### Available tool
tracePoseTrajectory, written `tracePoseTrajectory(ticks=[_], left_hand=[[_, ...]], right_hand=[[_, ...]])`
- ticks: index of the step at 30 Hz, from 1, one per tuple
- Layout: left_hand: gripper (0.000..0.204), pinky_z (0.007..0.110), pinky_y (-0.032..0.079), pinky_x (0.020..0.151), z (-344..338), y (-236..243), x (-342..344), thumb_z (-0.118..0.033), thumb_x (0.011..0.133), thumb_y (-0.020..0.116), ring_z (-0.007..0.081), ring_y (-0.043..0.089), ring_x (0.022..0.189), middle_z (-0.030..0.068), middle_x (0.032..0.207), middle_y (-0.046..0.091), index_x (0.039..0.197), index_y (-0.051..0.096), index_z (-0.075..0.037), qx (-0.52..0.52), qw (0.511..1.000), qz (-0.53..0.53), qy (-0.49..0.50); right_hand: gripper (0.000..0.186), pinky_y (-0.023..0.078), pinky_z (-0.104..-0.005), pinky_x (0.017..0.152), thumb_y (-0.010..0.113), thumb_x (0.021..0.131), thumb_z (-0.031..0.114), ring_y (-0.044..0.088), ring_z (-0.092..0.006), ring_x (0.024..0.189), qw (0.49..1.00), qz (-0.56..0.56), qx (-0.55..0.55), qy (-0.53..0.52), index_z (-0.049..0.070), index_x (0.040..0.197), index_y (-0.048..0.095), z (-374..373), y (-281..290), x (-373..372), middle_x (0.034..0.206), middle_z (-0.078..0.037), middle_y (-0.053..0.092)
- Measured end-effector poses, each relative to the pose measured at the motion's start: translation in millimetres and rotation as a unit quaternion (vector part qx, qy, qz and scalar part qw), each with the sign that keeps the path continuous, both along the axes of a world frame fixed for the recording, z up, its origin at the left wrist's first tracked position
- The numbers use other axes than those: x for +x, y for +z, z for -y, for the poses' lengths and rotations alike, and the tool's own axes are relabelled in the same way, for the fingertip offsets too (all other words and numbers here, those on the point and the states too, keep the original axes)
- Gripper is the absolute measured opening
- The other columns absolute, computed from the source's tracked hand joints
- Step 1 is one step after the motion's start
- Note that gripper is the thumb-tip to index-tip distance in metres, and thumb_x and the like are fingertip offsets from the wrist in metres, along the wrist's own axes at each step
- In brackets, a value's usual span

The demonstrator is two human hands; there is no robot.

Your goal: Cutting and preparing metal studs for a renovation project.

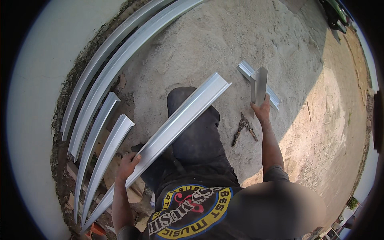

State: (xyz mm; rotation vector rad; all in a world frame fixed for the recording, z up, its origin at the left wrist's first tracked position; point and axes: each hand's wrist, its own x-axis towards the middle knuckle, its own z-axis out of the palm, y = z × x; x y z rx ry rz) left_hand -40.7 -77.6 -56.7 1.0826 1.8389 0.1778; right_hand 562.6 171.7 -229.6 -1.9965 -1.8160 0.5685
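- At far left, a pale wall (34,100), with two long metal channels (105,76) laid side by side along its foot.
- Just right of these, two further channels (109,150), with their cut ends toward the top.
- Next, the left hand (128,165), closed on the left edge of a long galvanised profile (186,116), with thumb on the upper face and fingers mostly hidden.
- Relative to that grip: running down and left past the hand for part of the profile's length, then reaching up and right, over the dark trousers (196,138), to a free end well beyond the hand.
- Right of the trousers, on the gritty ground (160,68), a pair of snips (241,130) with handles spread, near the right forearm and out of any grip.
- Farther right, the right hand (262,109), wrapped around the near end of a short metal piece (260,85), with most of its length projecting up past the fingers.
- Beyond that piece, lying aslant on the ground, a short ribbed channel (273,98); impossible to tell whether touching.
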Motion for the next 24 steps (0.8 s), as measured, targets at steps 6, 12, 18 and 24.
tracePoseTrajectory(ticks=[6,12,18,24], left_hand=[[0.066,0.040,0.047,0.087,-3.8,2.9,-2.5,-0.056,0.101,0.054,0.0210,0.060,0.094,0.0165,0.097,0.070,0.112,0.068,0.008,-0.002,0.999,0.027,0.039],[0.076,0.041,0.046,0.098,-26.9,32.2,10.5,-0.063,0.101,0.047,0.0267,0.064,0.108,0.0230,0.111,0.072,0.120,0.067,0.009,-0.060,0.997,0.041,0.018],[0.078,0.042,0.045,0.100,-12.9,13.8,6.2,-0.063,0.101,0.047,0.0296,0.064,0.112,0.0271,0.113,0.071,0.119,0.067,0.011,-0.007,0.999,0.028,0.020],[0.078,0.042,0.046,0.099,-26.1,6.7,4.3,-0.062,0.101,0.048,0.0285,0.064,0.109,0.0266,0.111,0.071,0.119,0.067,0.012,-0.004,0.996,0.085,0.009]], right_hand=[[0.072,0.049,-0.0465,0.096,0.088,0.073,0.018,0.063,-0.0388,0.114,0.993,-0.042,0.106,-0.043,0.002,0.132,0.050,-21.2,96.0,-7.2,0.123,-0.021,0.063],[0.072,0.043,-0.0496,0.109,0.082,0.070,0.011,0.057,-0.0373,0.122,0.979,0.022,0.153,0.133,0.004,0.133,0.049,-39.8,221.3,-80.4,0.122,-0.019,0.060],[0.076,0.037,-0.0529,0.118,0.076,0.065,0.003,0.055,-0.0344,0.127,0.898,0.139,0.108,0.402,0.009,0.137,0.051,-22.8,285.5,-145.4,0.135,-0.014,0.056],[0.070,0.028,-0.0544,0.125,0.080,0.078,0.010,0.048,-0.0305,0.140,0.790,0.231,0.032,0.568,0.014,0.142,0.053,24.3,274.0,-223.3,0.141,-0.014,0.054]])
